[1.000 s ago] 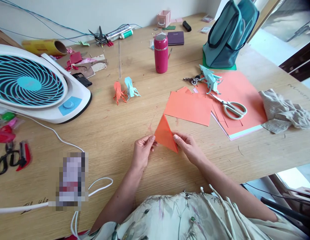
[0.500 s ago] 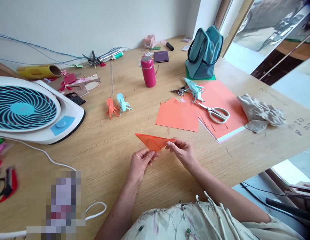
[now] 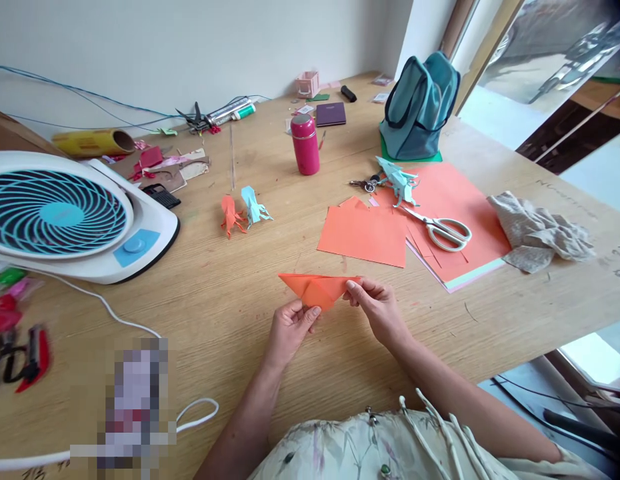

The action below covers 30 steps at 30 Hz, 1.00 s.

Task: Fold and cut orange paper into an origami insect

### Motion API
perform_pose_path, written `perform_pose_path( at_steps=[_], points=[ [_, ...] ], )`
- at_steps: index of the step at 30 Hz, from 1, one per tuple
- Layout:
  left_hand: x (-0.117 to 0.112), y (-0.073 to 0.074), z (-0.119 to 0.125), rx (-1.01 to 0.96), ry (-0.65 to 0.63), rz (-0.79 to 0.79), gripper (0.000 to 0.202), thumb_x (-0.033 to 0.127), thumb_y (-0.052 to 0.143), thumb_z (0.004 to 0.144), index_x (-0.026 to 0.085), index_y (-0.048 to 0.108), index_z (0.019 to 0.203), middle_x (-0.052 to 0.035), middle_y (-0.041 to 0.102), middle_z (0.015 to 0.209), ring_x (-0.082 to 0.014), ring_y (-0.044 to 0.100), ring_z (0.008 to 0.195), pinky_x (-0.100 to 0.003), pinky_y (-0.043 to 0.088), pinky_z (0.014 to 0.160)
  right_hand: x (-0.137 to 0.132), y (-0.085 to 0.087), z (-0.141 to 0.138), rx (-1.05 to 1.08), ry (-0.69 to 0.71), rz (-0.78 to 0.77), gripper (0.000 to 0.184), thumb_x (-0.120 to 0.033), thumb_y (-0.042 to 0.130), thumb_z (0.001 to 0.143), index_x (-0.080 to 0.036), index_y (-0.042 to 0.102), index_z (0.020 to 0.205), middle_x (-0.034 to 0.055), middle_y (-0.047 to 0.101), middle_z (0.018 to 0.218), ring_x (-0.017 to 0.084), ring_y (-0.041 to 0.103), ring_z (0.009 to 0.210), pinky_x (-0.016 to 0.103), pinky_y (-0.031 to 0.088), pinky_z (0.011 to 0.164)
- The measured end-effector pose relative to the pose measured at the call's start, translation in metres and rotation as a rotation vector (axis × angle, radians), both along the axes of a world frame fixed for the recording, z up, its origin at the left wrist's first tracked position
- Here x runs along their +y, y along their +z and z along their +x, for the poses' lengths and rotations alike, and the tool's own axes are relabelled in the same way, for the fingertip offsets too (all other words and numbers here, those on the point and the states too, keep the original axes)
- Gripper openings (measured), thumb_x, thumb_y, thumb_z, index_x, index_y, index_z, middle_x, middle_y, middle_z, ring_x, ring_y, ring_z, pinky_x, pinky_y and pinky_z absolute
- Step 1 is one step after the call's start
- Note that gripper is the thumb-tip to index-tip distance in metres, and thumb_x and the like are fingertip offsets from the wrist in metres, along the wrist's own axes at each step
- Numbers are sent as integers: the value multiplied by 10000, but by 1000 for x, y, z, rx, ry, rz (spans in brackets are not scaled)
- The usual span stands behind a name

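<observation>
A folded piece of orange paper, roughly triangular with its long edge on top, is held up just over the table. My left hand pinches its lower tip between thumb and fingers. At the right corner, my right hand grips the paper the same way. Beyond it lies a flat orange sheet. Two small folded paper figures stand farther left, an orange one and a light blue one. A larger light blue folded figure rests on the paper stack to the right.
White-handled scissors lie on a stack of orange paper, beside a crumpled grey cloth. A pink flask and a teal bag stand behind. On the left are a fan and a white cable.
The view has shifted slightly, so most things sit farther right. The folded orange paper has turned a little, its top edge now more level. Both hands keep their hold on it.
</observation>
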State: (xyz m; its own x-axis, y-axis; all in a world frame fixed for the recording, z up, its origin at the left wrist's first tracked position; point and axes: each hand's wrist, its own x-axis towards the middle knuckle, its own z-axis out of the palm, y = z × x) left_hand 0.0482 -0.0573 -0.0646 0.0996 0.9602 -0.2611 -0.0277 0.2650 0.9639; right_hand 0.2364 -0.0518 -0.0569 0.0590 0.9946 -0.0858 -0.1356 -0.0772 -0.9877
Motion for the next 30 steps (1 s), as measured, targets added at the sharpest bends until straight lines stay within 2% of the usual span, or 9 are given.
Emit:
perform_pose_path(
  at_steps=[4, 14, 19, 21, 23, 26, 28, 30],
  points=[
    [0, 3, -1, -17, 60, 10, 383, 501, 810, 715, 137, 709, 648, -14, 645, 615, -86, 504, 527, -199, 435, 500, 0, -2, -1, 0, 37, 12, 352, -466, 682, 873, -189, 688, 657, 7, 614, 623, 130, 494, 607, 260, 395, 604],
    [0, 12, 0, -143, 157, -3, 410, 541, 809, 698, 143, 724, 655, -23, 641, 656, -81, 456, 558, -183, 412, 476, -2, -2, 0, -21, 60, 38, 356, -475, 685, 869, -194, 683, 650, 11, 607, 619, 133, 496, 607, 259, 397, 593],
    [-2, 10, 2, -151, 184, 13, 375, 507, 812, 716, 147, 736, 648, -9, 622, 623, -75, 439, 552, -174, 399, 484, -3, -1, -8, -6, 145, 22, 374, -572, 744, 767, -201, 703, 750, 20, 630, 666, 155, 523, 613, 276, 433, 587],
    [-3, 8, 3, -155, 182, 16, 350, 484, 816, 722, 147, 746, 654, -8, 624, 618, -77, 444, 552, -179, 403, 488, -3, -4, -12, -44, 225, -5, 417, -605, 751, 739, -192, 694, 748, 14, 601, 638, 153, 497, 584, 275, 405, 547],
    [-4, 8, 4, -165, 178, 16, 325, 463, 818, 725, 147, 760, 674, -17, 646, 641, -81, 453, 555, -186, 406, 488, -4, -8, -14, -103, 280, -31, 461, -622, 727, 754, -181, 639, 648, -18, 488, 543, 118, 395, 514, 260, 313, 488],
    [-4, 8, 5, -192, 192, 17, 303, 448, 813, 736, 149, 775, 705, -27, 672, 668, -84, 469, 557, -194, 407, 489, -6, -11, -15, -146, 288, -45, 534, -610, 728, 759, -178, 525, 522, -57, 317, 471, 72, 235, 471, 252, 188, 460],
    [-4, 10, 4, -213, 217, 16, 291, 439, 820, 730, 151, 779, 713, -25, 672, 657, -82, 472, 554, -193, 402, 488, -6, -12, -15, -144, 295, -44, 522, -614, 739, 745, -173, 547, 542, -52, 342, 478, 74, 258, 475, 249, 200, 460],
    [-2, 13, 3, -239, 255, 14, 284, 434, 839, 704, 156, 780, 715, -24, 680, 665, -80, 482, 563, -188, 392, 481, -7, -13, -16, -144, 301, -38, 497, -642, 725, 743, -170, 622, 624, -32, 426, 507, 100, 348, 501, 248, 251, 464]
  ],
)
